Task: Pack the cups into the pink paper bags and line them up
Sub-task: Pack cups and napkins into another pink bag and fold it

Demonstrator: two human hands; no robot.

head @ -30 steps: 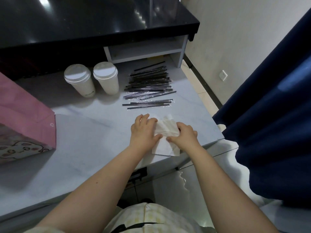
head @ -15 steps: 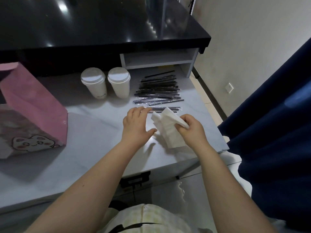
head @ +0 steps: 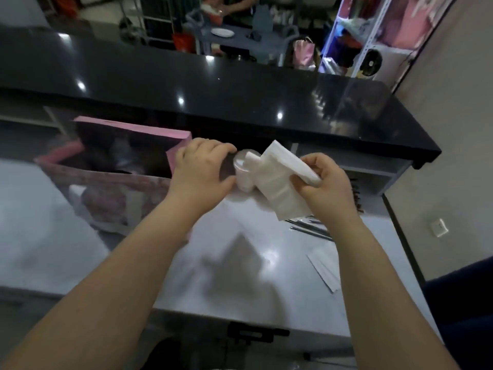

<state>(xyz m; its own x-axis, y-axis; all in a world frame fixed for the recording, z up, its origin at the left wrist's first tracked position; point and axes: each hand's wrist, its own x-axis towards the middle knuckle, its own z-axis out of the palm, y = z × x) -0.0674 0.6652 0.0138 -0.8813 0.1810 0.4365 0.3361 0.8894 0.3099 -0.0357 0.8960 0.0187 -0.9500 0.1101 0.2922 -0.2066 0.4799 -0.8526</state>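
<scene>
A white lidded cup [head: 241, 170] stands at the back of the pale worktop [head: 240, 276]. The motion-blurred thumb and curved fingers of my left hand [head: 200, 169] reach its left side, and I cannot tell whether they grip it. My right hand [head: 324, 184] pinches a folded white napkin [head: 277, 182], lifted off the worktop and covering the cup's right part. An open pink paper bag [head: 133, 132] with a cartoon print stands left of my left hand. A second cup is not visible.
Black-wrapped straws [head: 309, 227] lie right of centre, partly behind my right forearm. A flat white paper [head: 324, 272] lies near the right edge. A glossy black counter [head: 240, 97] overhangs the back. A dark blue curtain [head: 461, 303] hangs at the right.
My view tilted up. My left hand left the worktop and moved back to the cup. My right hand lifted the napkin higher and further back.
</scene>
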